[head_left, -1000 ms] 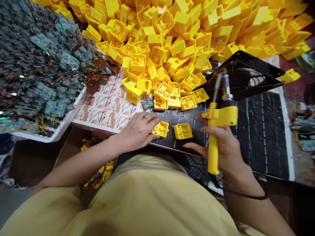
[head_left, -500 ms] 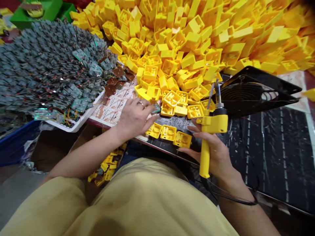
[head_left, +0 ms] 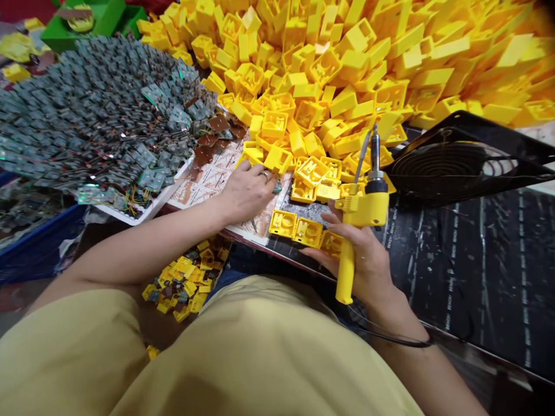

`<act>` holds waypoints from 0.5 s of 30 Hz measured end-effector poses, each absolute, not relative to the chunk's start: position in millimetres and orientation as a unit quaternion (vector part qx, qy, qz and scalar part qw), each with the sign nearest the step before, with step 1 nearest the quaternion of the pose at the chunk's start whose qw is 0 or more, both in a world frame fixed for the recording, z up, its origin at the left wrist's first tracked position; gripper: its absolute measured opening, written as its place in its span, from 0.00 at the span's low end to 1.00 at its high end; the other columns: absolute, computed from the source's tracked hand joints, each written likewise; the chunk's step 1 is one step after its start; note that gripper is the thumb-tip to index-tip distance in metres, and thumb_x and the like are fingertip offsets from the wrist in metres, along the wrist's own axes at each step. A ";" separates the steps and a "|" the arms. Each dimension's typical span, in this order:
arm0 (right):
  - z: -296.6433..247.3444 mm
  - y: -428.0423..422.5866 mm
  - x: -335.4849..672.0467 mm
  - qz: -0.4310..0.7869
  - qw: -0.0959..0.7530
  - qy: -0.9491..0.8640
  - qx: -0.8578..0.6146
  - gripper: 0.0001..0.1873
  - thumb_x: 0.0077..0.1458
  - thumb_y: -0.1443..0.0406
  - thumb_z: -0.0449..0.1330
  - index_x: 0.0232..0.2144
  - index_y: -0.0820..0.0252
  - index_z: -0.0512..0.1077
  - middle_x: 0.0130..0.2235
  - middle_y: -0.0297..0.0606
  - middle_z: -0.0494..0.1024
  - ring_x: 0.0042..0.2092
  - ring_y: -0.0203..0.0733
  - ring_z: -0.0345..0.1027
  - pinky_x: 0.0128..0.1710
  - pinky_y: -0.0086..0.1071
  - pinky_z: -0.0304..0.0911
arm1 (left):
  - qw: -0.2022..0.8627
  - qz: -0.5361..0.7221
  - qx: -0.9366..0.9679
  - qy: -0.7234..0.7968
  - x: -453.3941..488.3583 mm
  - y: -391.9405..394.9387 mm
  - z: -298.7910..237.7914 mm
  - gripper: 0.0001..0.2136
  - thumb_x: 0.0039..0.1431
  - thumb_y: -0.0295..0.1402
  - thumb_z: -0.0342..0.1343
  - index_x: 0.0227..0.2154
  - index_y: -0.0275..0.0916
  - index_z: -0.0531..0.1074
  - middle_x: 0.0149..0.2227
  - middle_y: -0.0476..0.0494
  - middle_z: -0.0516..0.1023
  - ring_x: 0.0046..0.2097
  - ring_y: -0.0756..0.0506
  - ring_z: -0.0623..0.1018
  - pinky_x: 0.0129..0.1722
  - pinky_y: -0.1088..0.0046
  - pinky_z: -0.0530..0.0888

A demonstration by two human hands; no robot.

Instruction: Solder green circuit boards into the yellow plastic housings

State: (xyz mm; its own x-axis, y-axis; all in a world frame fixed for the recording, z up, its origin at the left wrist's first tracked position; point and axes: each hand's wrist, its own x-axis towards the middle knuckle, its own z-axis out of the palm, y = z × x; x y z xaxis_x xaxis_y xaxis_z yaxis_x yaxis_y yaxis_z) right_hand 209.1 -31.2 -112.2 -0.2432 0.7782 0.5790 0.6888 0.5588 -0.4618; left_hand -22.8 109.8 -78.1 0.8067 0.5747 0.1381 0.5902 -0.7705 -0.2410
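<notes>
My left hand (head_left: 248,190) reaches forward onto the printed sheet (head_left: 203,180), fingers curled at the foot of the yellow housing pile (head_left: 347,63), beside a small green circuit board (head_left: 276,186); what the fingers grip is hidden. My right hand (head_left: 362,260) holds a yellow soldering gun (head_left: 359,222) upright, tip pointing up. Three open yellow housings (head_left: 303,230) lie in a row on the black mat (head_left: 468,254) between the hands.
A heap of wired circuit boards (head_left: 99,115) fills a white tray at left. A black fan (head_left: 451,162) leans at right. A box of assembled yellow parts (head_left: 184,280) sits below the table edge. Green bins (head_left: 87,20) stand far left.
My left hand left the housings near the table edge and moved forward-left to the pile's foot. A third housing now lies in the row. The view tilted up and left.
</notes>
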 end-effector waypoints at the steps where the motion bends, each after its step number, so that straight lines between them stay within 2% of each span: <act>1: -111.7 -31.7 208.9 0.052 0.400 -0.787 -0.467 0.32 0.49 0.65 0.71 0.53 0.54 0.61 0.51 0.48 0.75 0.53 0.53 0.72 0.50 0.47 0.73 | 0.139 -0.028 -0.941 -0.306 -27.6 111.4 -78.1 0.14 0.65 0.32 0.47 0.39 0.34 0.77 0.38 0.39 0.81 0.43 0.39 0.76 0.40 0.60 0.66; 4: -110.1 -33.8 209.5 0.043 0.400 -0.783 -0.475 0.32 0.49 0.65 0.71 0.53 0.55 0.62 0.51 0.49 0.75 0.52 0.54 0.73 0.48 0.47 0.73 | 0.143 -0.065 -0.943 -0.295 -55.8 110.8 -77.9 0.15 0.66 0.32 0.45 0.37 0.36 0.78 0.38 0.41 0.82 0.39 0.41 0.77 0.37 0.62 0.67; 10: -102.9 -34.1 202.8 0.022 0.380 -0.800 -0.464 0.31 0.47 0.64 0.72 0.50 0.56 0.64 0.49 0.48 0.77 0.50 0.53 0.75 0.48 0.46 0.73 | 0.141 -0.116 -0.947 -0.266 -112.0 67.4 -83.1 0.13 0.64 0.35 0.51 0.42 0.35 0.78 0.42 0.40 0.82 0.39 0.41 0.77 0.37 0.62 0.69; 12: -100.1 -33.1 197.8 -0.005 0.392 -0.796 -0.461 0.28 0.46 0.66 0.73 0.47 0.56 0.67 0.46 0.45 0.79 0.47 0.50 0.76 0.44 0.41 0.74 | 0.100 -0.144 -0.936 -0.304 -115.8 57.3 -81.3 0.14 0.65 0.38 0.52 0.43 0.35 0.78 0.43 0.39 0.81 0.43 0.40 0.77 0.41 0.61 0.70; 15: -98.6 -34.5 193.9 -0.068 0.423 -0.772 -0.470 0.21 0.44 0.70 0.73 0.40 0.55 0.71 0.36 0.35 0.81 0.37 0.44 0.78 0.33 0.31 0.73 | 0.024 -0.171 -0.923 -0.343 -109.5 57.3 -77.4 0.13 0.65 0.37 0.51 0.42 0.37 0.78 0.43 0.40 0.80 0.44 0.39 0.76 0.45 0.59 0.70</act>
